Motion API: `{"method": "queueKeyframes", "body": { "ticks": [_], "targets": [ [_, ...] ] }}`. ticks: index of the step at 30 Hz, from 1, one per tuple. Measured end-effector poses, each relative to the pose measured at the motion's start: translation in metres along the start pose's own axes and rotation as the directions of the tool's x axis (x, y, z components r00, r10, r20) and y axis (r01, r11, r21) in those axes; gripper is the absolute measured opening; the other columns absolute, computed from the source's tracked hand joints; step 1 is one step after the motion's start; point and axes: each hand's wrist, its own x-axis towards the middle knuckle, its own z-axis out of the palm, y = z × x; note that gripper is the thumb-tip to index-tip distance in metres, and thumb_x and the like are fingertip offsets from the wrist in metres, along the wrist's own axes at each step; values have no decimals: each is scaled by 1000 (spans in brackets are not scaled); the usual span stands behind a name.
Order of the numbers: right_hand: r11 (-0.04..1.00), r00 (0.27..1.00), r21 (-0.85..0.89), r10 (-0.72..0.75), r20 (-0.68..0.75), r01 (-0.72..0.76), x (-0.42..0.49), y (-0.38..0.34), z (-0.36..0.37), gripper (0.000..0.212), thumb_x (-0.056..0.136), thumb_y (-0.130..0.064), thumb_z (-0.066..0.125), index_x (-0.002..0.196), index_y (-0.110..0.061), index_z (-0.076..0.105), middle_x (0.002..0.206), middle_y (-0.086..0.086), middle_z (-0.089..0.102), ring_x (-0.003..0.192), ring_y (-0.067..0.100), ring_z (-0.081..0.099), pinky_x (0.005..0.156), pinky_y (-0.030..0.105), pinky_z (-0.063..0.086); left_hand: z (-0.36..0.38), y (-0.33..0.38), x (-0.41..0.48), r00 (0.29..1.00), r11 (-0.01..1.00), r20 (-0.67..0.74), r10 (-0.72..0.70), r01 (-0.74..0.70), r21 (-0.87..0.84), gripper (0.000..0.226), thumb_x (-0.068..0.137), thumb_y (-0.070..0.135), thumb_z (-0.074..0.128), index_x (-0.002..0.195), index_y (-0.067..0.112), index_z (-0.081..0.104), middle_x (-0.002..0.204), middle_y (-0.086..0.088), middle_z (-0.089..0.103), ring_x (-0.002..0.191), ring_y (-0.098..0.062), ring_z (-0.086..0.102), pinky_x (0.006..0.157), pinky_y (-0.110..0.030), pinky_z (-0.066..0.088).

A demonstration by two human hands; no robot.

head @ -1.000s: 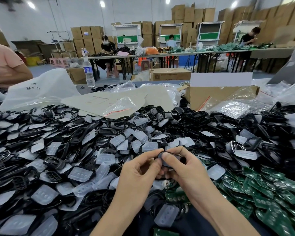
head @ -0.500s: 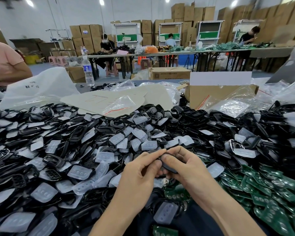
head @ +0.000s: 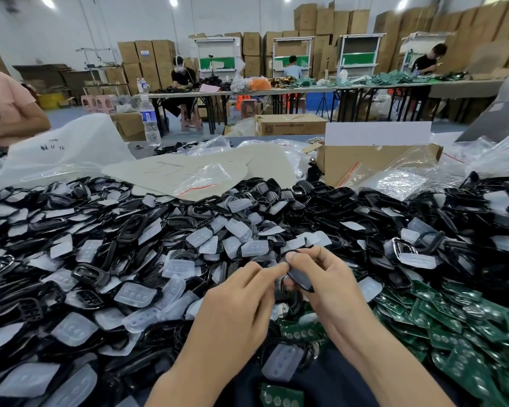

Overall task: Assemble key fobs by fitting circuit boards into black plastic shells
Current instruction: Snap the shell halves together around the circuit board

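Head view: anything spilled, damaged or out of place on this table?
Nothing stands out. Black shells and clear pads lie heaped loose, green circuit boards to the right; the right hand grips one shell, left fingers touching it.
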Motion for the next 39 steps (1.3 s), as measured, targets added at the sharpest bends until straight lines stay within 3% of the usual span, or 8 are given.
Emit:
{"method": "queueKeyframes", "body": {
  "ticks": [5,14,19,22,24,28,33,39],
  "targets": [
    [998,997,-58,-6,-79,1,1,5,0,12,88,-13,73,80,-15,65,72,0,63,63,11,59,60,22,48,3,13,-3,993,996,91,70,-66,-56,27,96,19,51,119,30,60,91,13,57,67,-5,51,55,-19,45],
    [999,998,26,28,-60,-26,0,0,-2,18,88,-13,74,72,-20,67,72,1,65,65,17,62,60,26,50,5,18,-4,996,984,63,56,-44,-175,32,97,16,52,123,29,64,88,25,44,62,7,42,61,-5,29],
    [998,999,60,30,-36,-28,0,-2,0,18,86,-10,74,72,-15,64,74,2,68,62,16,63,62,26,52,5,8,-4,983,957,-73,-170,147,-251,30,99,26,47,124,37,60,85,19,60,62,-7,55,52,-12,39],
    [996,999,78,42,7,-42,-3,-4,2,19,86,-7,73,74,-11,59,74,6,68,60,19,64,58,26,53,5,5,-2,928,848,-46,-370,317,-424,25,104,33,46,118,49,59,79,11,64,61,-18,57,51,-28,46],
    [996,998,80,45,51,-49,-5,-5,4,20,87,-7,73,72,-12,60,75,9,68,60,20,63,57,26,53,3,7,1,894,741,35,-446,391,-546,21,100,44,47,115,50,59,79,9,66,61,-15,58,52,-27,46],
    [997,989,60,31,148,-40,-8,-1,6,13,88,-12,75,78,-11,67,76,12,66,62,21,61,61,28,54,0,13,5,890,603,169,-424,417,-680,26,91,47,53,106,33,69,72,10,68,63,-1,62,56,-13,46],
    [999,980,42,6,200,-14,-7,5,8,20,81,-33,82,95,-19,78,85,7,72,74,19,64,76,31,58,3,6,8,846,545,120,-519,436,-716,11,100,19,58,98,20,68,65,6,66,56,-4,59,50,-16,45],
    [998,985,-13,-51,165,54,-5,14,8,23,90,-30,66,110,-28,77,96,10,77,84,21,69,80,29,58,5,1,6,805,541,56,-591,447,-712,8,102,22,54,99,22,61,72,10,68,62,-5,60,55,-19,49]
  ]
}}
